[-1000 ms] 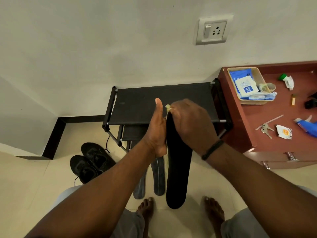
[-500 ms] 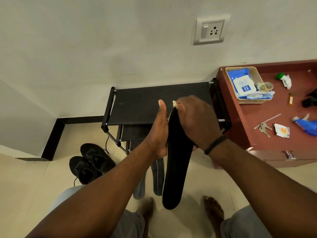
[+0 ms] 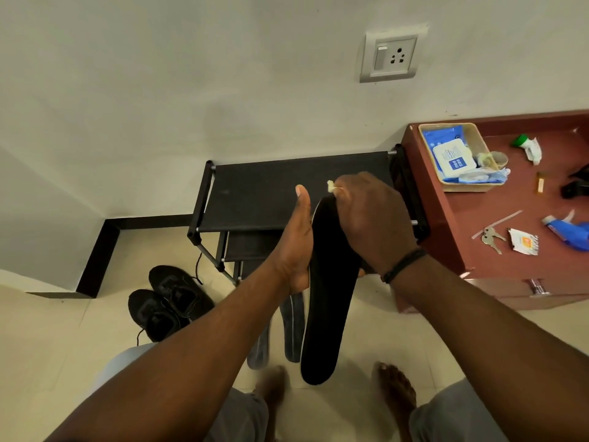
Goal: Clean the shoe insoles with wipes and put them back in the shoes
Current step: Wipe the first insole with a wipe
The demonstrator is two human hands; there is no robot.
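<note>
My right hand (image 3: 371, 218) had slid slightly along the black insole (image 3: 328, 301), fingers curled on a wipe (image 3: 330, 186) at its top. My left hand (image 3: 296, 244) gripped the insole's edge, thumb straight. Beyond lay two more insoles (image 3: 293, 330), the shoes (image 3: 169, 301) and a rack (image 3: 255, 199).

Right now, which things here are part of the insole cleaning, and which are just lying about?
In use: black insole, wipe, left hand, right hand, black shoes, wipes pack.
Lying about: keys, spray bottle, wall socket.
</note>
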